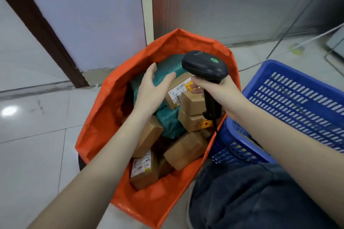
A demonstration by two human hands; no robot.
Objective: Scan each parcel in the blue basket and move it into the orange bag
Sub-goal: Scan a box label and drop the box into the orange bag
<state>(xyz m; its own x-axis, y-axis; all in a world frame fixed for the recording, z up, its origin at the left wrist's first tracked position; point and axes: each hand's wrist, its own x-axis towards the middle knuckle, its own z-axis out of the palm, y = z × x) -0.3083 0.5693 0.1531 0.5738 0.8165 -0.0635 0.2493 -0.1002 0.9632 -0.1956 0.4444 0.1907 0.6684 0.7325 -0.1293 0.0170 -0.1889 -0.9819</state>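
The orange bag stands open on the floor in front of me, filled with several brown cardboard parcels and teal plastic mailers. My left hand hovers open over the bag's contents, fingers apart, just above a teal mailer, holding nothing. My right hand grips the handle of a black barcode scanner with a green button, its head above the bag's far right side. The blue basket lies to the right of the bag; its visible inside shows no parcels.
A dark wooden door frame and a pale wall stand behind the bag. A cable runs across the tiled floor at the back right. My knee in dark trousers is at the bottom right, beside the bag.
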